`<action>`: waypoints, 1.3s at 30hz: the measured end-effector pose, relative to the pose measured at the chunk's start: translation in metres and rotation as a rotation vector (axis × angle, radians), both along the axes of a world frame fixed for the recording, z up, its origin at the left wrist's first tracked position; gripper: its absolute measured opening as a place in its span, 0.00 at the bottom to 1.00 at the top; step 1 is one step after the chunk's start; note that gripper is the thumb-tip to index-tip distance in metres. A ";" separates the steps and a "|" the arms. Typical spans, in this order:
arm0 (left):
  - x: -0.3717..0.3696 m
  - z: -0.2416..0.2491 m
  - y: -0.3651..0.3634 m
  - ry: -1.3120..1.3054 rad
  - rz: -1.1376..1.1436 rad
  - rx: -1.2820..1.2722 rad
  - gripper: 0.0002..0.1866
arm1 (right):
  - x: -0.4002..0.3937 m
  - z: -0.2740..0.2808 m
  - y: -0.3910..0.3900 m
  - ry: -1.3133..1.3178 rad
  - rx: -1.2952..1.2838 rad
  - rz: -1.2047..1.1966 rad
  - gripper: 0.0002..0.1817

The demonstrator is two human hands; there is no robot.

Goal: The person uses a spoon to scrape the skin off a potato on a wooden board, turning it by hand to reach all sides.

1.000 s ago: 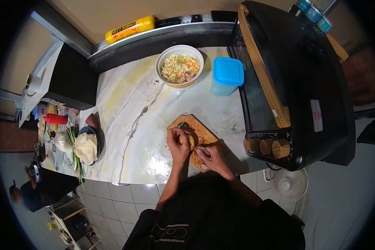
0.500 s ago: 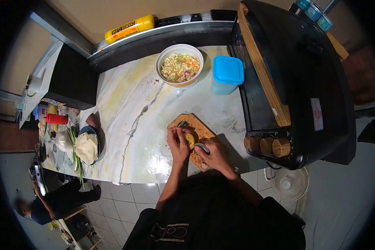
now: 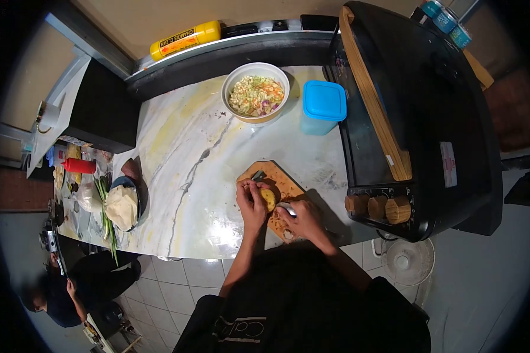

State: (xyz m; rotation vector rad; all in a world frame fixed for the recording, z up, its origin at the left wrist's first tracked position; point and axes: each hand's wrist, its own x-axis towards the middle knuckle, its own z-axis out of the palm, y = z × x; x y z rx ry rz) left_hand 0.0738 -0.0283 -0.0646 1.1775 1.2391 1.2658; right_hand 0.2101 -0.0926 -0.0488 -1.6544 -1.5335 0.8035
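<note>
Both of my hands are over a wooden cutting board (image 3: pixel 294 187) at the counter's front. My left hand (image 3: pixel 252 206) is closed around a yellow, partly peeled potato (image 3: pixel 268 200). My right hand (image 3: pixel 304 219) grips a shiny metal utensil (image 3: pixel 287 208), rounded like a spoon, close against the potato's right side; its handle is hidden in my fingers. Brown peel scraps (image 3: pixel 288 235) are scattered on the board. A dark-and-grey object (image 3: pixel 258 175), partly hidden, lies at the board's far left corner.
A bowl of chopped vegetables (image 3: pixel 255 94) and a blue-lidded container (image 3: pixel 324 107) stand farther back. A black oven (image 3: pixel 418 117) bounds the right. At left are a plate with pale wrappers (image 3: pixel 122 207) and green onions (image 3: pixel 107 217). Another person (image 3: pixel 70 300) is at lower left.
My hands stay almost in place, with the utensil still at the potato. The other person at lower left has shifted, and an arm is now bent nearer the work surface there.
</note>
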 end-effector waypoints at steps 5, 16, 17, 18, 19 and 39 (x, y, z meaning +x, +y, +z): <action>0.001 -0.001 0.003 0.033 0.021 0.069 0.08 | -0.013 -0.001 0.020 0.036 -0.076 0.071 0.19; 0.003 0.000 0.002 0.049 0.017 0.098 0.08 | 0.001 0.023 0.010 -0.012 -0.157 0.022 0.24; 0.002 0.001 0.001 0.073 0.013 0.086 0.08 | -0.003 0.026 0.014 -0.025 -0.175 0.044 0.24; 0.001 0.003 0.001 0.097 0.005 0.079 0.08 | -0.008 0.028 0.017 -0.037 -0.189 0.064 0.24; 0.001 0.003 0.002 0.071 0.003 0.070 0.08 | -0.013 0.024 0.021 -0.055 -0.143 0.057 0.24; 0.005 0.011 0.000 0.017 -0.062 0.056 0.08 | 0.003 0.019 0.027 -0.018 -0.543 0.086 0.26</action>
